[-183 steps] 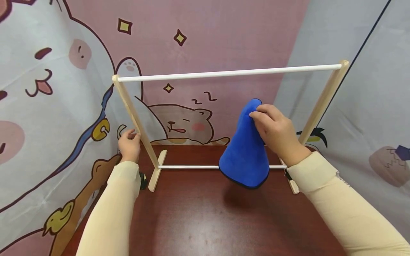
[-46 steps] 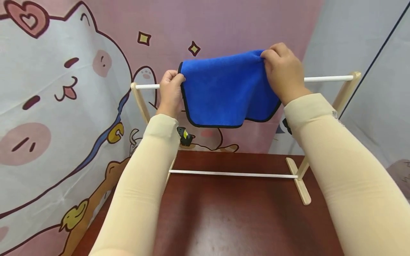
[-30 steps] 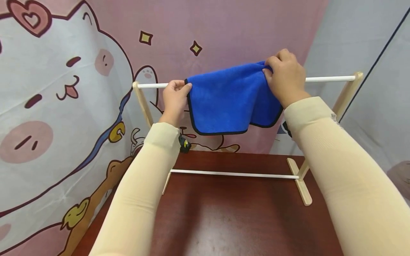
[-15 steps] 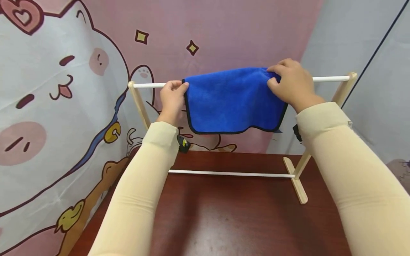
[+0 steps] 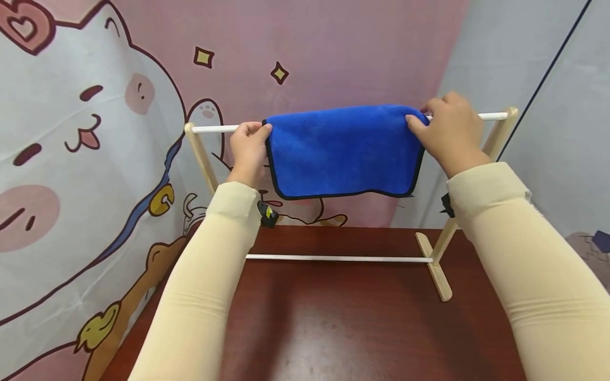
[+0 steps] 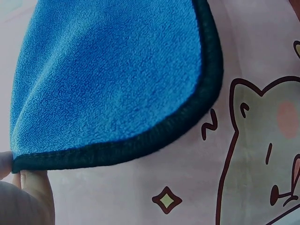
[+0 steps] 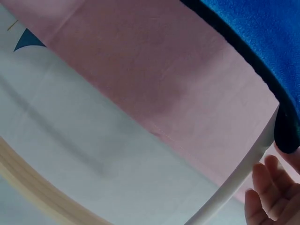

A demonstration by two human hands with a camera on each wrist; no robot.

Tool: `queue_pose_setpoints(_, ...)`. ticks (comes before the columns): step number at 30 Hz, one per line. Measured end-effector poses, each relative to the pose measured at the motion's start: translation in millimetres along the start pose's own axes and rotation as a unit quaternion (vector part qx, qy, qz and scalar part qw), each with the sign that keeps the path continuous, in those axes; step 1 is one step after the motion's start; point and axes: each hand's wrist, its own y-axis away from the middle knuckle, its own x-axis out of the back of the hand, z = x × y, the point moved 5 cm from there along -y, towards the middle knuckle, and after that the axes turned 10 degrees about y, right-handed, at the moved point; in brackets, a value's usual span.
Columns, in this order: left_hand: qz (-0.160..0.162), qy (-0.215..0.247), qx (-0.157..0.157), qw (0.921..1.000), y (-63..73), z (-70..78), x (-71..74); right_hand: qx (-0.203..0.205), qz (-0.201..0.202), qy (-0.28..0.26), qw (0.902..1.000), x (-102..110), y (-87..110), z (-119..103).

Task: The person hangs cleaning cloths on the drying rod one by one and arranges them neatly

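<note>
A blue towel (image 5: 343, 153) with black edging is draped over the white upper bar (image 5: 214, 128) of a wooden rack, its front part hanging down. My left hand (image 5: 249, 151) pinches the towel's left edge at the bar. In the left wrist view, thumb and finger meet on the black edging (image 6: 117, 152). My right hand (image 5: 452, 129) is at the towel's upper right edge, thumb in front and fingers behind. The right wrist view shows curled fingers (image 7: 267, 187) beside the bar, with a digit against the towel's folded edge. The towel's back part is hidden in the head view.
The rack's wooden right post (image 5: 498, 135) and foot (image 5: 433, 267) stand on a dark red-brown table (image 5: 333, 317). A lower white bar (image 5: 338, 258) runs near the tabletop. Cartoon-printed cloth walls (image 5: 333, 53) close in behind and at both sides.
The towel, earlier hanging bunched from the right hand, was lifted over the upper bar with both hands and lowered. Lately the right hand has drawn its right side outward, so it hangs flatter.
</note>
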Motion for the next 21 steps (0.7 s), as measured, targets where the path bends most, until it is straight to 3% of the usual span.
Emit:
queue_pose_setpoints(7, 0.001, -0.007, -0.002, 1.0, 1.0, 1.1, 0.1, -0.009, -0.033, 0.002, 0.9994, -1.7, 1.3, 4.5)
queue_pose_setpoints(11, 0.004, -0.01, -0.003, 0.9999, 2.2, 2.1, -0.8, -0.021, -0.019, -0.056, 0.998, -3.3, 1.9, 4.7)
queue_pose_setpoints(14, 0.005, -0.008, -0.002, 0.9999, 2.9, 3.1, -1.6, -0.04, -0.004, -0.135, 0.99, -4.0, 1.7, 6.0)
queue_pose_setpoints(17, 0.006, 0.001, 0.002, 1.0, 2.5, 3.9, -2.2, -0.076, 0.005, -0.239, 0.968, -3.7, 1.1, 7.6)
queue_pose_setpoints(21, 0.006, 0.027, -0.007, 0.9996, 1.5, 7.9, -2.5, -0.133, 0.013, -0.383, 0.9138, 0.0, -1.0, 7.8)
